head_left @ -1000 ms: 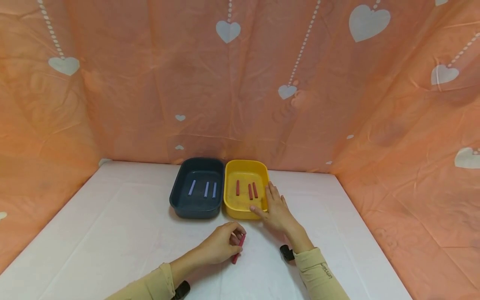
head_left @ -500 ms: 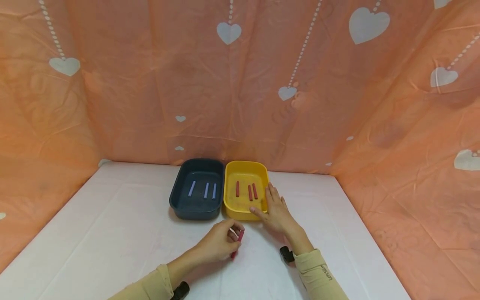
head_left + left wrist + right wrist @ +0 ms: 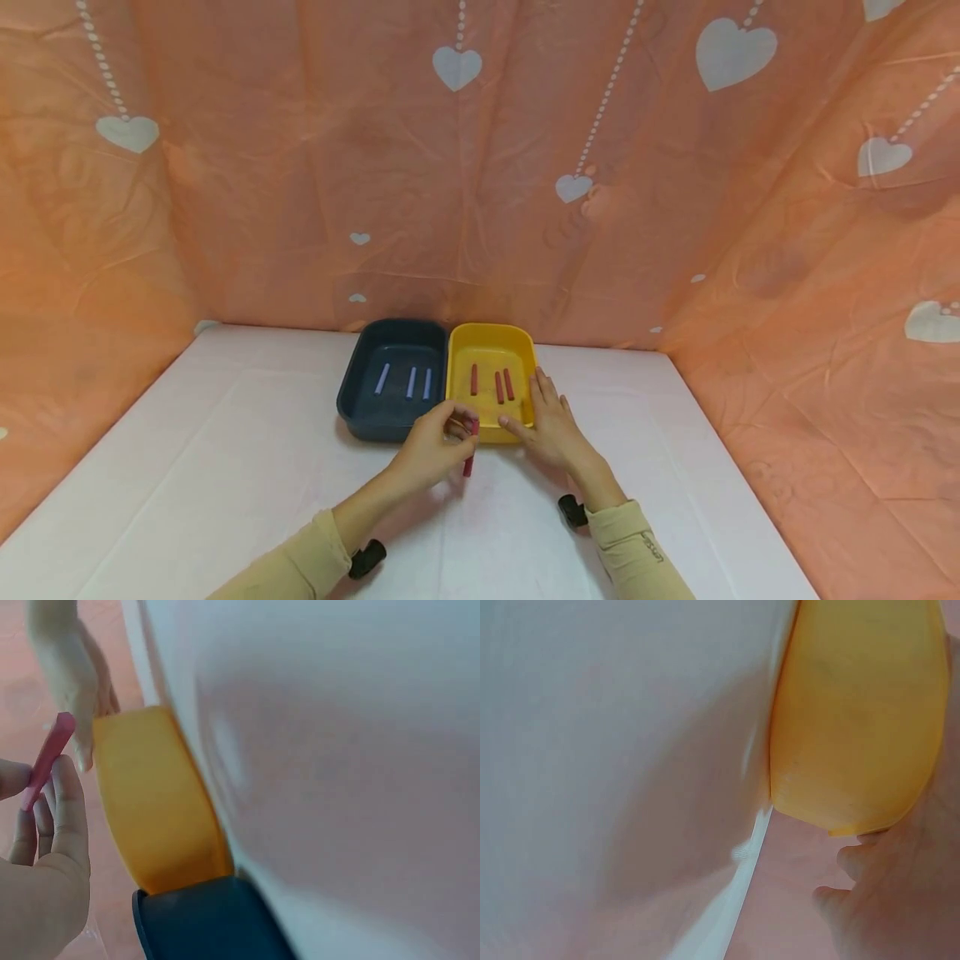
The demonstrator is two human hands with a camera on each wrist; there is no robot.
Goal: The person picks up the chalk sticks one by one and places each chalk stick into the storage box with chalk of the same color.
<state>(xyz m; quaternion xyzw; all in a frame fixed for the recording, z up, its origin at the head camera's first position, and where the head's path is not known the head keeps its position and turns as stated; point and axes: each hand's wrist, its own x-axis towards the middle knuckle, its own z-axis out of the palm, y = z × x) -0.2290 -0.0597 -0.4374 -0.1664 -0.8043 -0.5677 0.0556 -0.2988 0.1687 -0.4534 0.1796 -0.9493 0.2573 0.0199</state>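
one red stick (image 3: pixel 470 448), pinched in the left hand (image 3: pixel 431 446), has risen toward the yellow tray (image 3: pixel 491 336), seemingly at its rim.

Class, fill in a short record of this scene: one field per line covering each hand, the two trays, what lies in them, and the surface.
Left hand: left hand pinches a red stick, held near the front of the yellow tray
Right hand: right hand rests on the yellow tray at its right front rim, fingers straight
Yellow tray contents: three red sticks
Dark blue tray: dark blue tray sits against the yellow tray's left side
Dark blue tray contents: three pale blue sticks
Surface: white table
Backdrop: orange cloth with white hearts
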